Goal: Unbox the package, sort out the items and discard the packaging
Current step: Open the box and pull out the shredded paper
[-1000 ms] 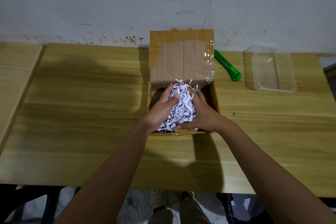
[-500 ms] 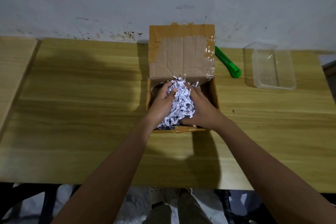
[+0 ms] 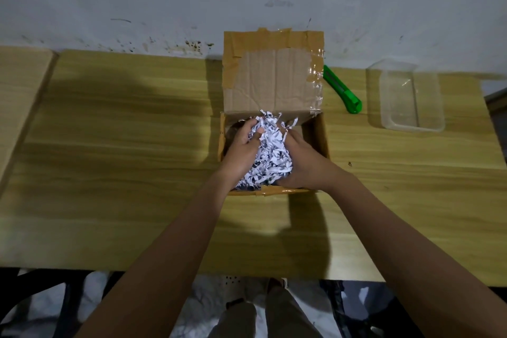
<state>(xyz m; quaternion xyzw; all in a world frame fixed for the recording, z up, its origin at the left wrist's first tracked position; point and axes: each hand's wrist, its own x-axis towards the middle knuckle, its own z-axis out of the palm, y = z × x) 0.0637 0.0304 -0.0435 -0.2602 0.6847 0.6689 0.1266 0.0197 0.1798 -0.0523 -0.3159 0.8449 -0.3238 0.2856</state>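
Gathering the paper [image 3: 270, 158] is in progress: the left hand [image 3: 242, 145] is gripping the wad at its 9 o'clock side and the right hand [image 3: 304, 163] at 3 o'clock, both curling round it inside the box [image 3: 315, 134], toward the 12 o'clock edge of the table [image 3: 123, 159]. The flap [image 3: 274, 82] is standing open, so unsealing is judged done. Lifting out filler, sorting items (none showing) and discarding are remaining.
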